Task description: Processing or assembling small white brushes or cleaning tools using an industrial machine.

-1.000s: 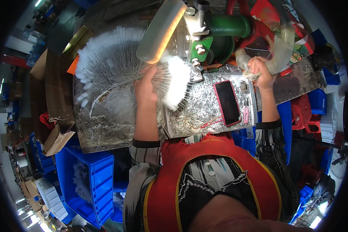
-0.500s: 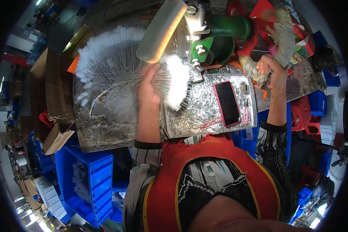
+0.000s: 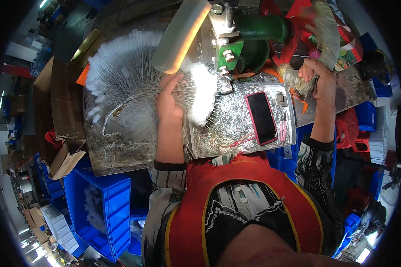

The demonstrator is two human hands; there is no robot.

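1. Two-handed step, apparently lever work: my right hand point(image 3: 323, 82) grips a pale, wrapped handle point(image 3: 292, 80).
2. My left hand point(image 3: 169, 100) grasps thin, white-tipped metal wires point(image 3: 131, 73) — fanned beside the green metal machine point(image 3: 260, 29).
3. Next move seemingly calls for steady wires.

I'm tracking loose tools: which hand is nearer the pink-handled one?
Right. The right hand grips the wrapped handle, beyond and right of the pink-handled tool; the left hand, farther off, is at the thin wires to its left.
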